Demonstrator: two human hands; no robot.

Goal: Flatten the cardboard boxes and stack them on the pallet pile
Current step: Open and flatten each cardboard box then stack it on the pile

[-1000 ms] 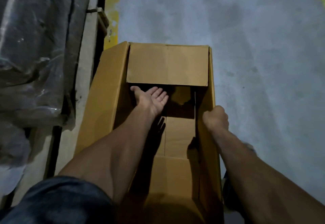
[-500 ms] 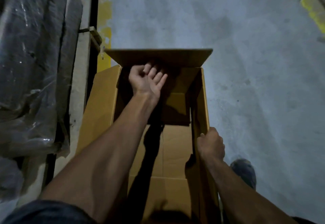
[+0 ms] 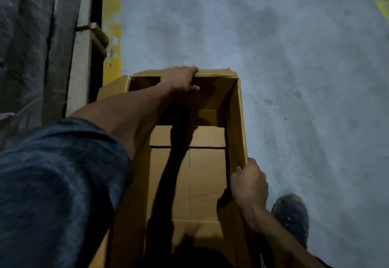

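Head view: the left hand (image 3: 180, 79) has its grip closed over the far top edge of the cardboard box (image 3: 207, 175), fingers curled over the outside of the rim and thumb on the inner face. The right hand (image 3: 249, 183) has its grip closed on the right wall's upper edge near the lower right of the frame, thumb inside, fingers wrapped outside. Both grips are grasping the box. The box stands open-topped on the concrete floor (image 3: 294, 78) at centre frame, its bottom flaps visible inside and crossed by the shadow of the left arm. A side flap projects from the box's upper left corner. A blue sleeve (image 3: 56, 183) fills the lower left. A dark shoe (image 3: 291, 215) rests on the floor at lower right, just beside the right forearm. A plastic-wrapped stack (image 3: 31, 47) on a wooden pallet (image 3: 84, 36) occupies the upper left, bordered by a yellow floor line (image 3: 112, 36)
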